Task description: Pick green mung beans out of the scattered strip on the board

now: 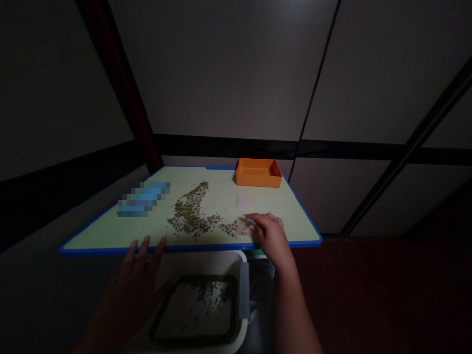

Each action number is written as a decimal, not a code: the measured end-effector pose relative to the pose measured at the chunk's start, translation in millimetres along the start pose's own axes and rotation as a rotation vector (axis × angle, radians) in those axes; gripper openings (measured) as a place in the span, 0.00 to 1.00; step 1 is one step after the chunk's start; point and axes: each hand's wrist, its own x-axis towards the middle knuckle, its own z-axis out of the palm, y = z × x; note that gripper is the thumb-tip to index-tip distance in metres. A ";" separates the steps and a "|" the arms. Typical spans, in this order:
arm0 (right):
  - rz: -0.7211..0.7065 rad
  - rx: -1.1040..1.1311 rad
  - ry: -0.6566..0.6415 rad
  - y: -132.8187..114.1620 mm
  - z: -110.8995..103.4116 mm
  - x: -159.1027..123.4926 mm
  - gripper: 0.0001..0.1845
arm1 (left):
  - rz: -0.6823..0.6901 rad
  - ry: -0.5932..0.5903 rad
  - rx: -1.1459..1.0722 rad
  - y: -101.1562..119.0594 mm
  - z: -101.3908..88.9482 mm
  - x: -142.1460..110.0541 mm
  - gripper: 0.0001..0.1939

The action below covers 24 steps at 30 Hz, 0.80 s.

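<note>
My right hand (pixel 271 233) is over the near right part of a small table (pixel 280 206), its fingers bent and drawn together. Whatever the fingertips hold is too small to make out. Just under them lies a flat, pale pinkish patch (pixel 243 227), partly covered by the hand. Beyond it is a small heap of whitish grains (pixel 243 201). To the left spreads a larger heap of small green beans mixed with pale grains (pixel 190 211). My left hand (pixel 140 270), fingers spread, rests at the table's near edge above a white tub (pixel 212 259).
An orange box (pixel 258 178) stands at the table's far right. A blurred blue object (pixel 145 197) lies on the left side. Green beans are scattered inside the tub, which has a grey handle (pixel 244 290). Panelled cabinet doors (pixel 228 73) rise behind the table.
</note>
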 end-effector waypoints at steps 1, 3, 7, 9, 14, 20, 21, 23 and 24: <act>0.000 -0.001 0.001 0.3 0.1 0.1 0.24 | 0.001 -0.002 -0.002 0.4 -0.5 -0.2 0.39; 0.001 -0.001 0.003 0.7 -0.1 0.1 0.24 | -0.002 -0.007 0.004 1.0 -1.7 -0.5 0.39; -0.012 0.007 -0.014 0.5 -1.0 -0.3 0.23 | -0.002 -0.034 0.024 2.2 -4.3 -0.2 0.38; -0.021 0.010 -0.028 0.0 -1.2 -0.4 0.23 | -0.004 -0.034 0.015 2.7 -4.9 0.3 0.39; -0.025 -0.001 -0.053 -1.7 -2.0 -0.6 0.23 | 0.000 -0.001 0.003 2.8 -3.8 0.2 0.38; -0.020 0.005 -0.070 -1.6 -6.2 -2.1 0.23 | -0.006 -0.017 0.021 1.9 -3.8 -0.9 0.39; -0.022 0.008 -0.072 -1.2 -7.0 -2.5 0.23 | -0.008 -0.029 0.022 2.1 -4.7 -0.8 0.38; -0.025 0.009 -0.076 -0.5 -8.4 -3.2 0.23 | -0.013 -0.048 0.020 3.0 -6.9 -0.2 0.38; -0.025 0.008 -0.077 -0.3 -9.0 -3.6 0.23 | -0.016 -0.049 0.017 3.6 -7.9 0.3 0.37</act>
